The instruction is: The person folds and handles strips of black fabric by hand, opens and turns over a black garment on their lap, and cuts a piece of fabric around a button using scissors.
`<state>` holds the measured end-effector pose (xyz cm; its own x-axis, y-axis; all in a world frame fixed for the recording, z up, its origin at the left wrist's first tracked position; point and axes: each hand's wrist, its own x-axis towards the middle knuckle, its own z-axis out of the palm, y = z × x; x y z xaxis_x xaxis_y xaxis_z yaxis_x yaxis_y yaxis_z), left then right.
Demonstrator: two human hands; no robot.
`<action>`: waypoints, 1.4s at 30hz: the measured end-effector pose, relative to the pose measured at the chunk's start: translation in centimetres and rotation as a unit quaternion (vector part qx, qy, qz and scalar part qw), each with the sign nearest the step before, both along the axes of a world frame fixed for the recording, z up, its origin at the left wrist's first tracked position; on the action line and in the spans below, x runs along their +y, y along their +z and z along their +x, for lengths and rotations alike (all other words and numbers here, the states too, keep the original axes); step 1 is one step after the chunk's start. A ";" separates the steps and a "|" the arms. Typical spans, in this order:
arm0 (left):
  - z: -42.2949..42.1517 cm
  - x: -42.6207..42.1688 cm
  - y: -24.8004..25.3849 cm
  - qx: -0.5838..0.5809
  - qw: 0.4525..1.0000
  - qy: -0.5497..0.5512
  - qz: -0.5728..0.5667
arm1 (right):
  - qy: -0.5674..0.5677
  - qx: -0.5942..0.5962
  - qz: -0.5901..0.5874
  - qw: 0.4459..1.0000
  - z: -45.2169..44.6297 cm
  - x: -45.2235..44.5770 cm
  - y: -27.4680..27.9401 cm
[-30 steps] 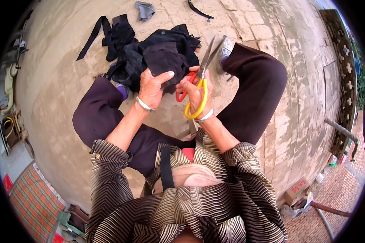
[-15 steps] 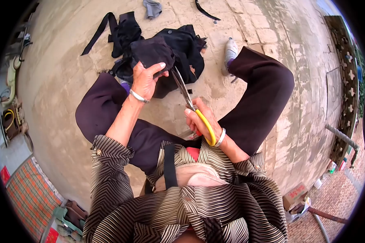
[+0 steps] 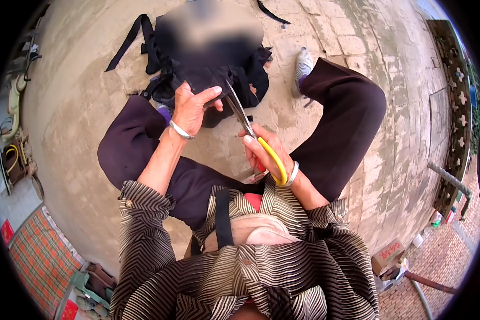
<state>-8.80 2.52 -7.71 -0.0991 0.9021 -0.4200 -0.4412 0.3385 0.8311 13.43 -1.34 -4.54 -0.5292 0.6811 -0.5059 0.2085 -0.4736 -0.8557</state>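
Note:
My left hand [image 3: 189,108] pinches the lower edge of a dark cloth [image 3: 202,78], thumb on top. Scissors [image 3: 238,108] with one yellow and one red handle are in my right hand [image 3: 266,152], fingers wrapped round the handles. Their blades point up and to the left, and the tips lie against the cloth's right edge beside my left thumb. Black garments [image 3: 253,72] lie on the ground behind the cloth. A blurred patch covers the upper part of the pile, so its shape there is hidden.
My bent knees frame the work on both sides. A dark strap [image 3: 272,14] lies on the paved ground [image 3: 357,106] ahead. At the lower right stand a cardboard box [image 3: 388,255] and a metal pipe [image 3: 449,178]; a plaid cloth [image 3: 44,255] is at the lower left.
Since a second ago my right hand has moved down and right, and the scissors have swung from pointing up-right to pointing up-left at the cloth. My left hand has shifted slightly left.

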 end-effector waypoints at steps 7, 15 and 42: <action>0.4 -0.3 -0.2 -0.008 1.000 -0.026 0.013 | 0.030 -0.020 0.056 0.998 -0.4 1.0 -0.8; 1.1 -0.6 0.7 -0.009 0.999 -0.043 0.000 | -0.002 -0.044 0.117 0.992 -1.1 0.9 -1.2; 1.2 -0.7 0.6 -0.042 0.998 -0.033 -0.027 | 0.000 -0.093 0.195 0.976 -1.2 0.8 -1.8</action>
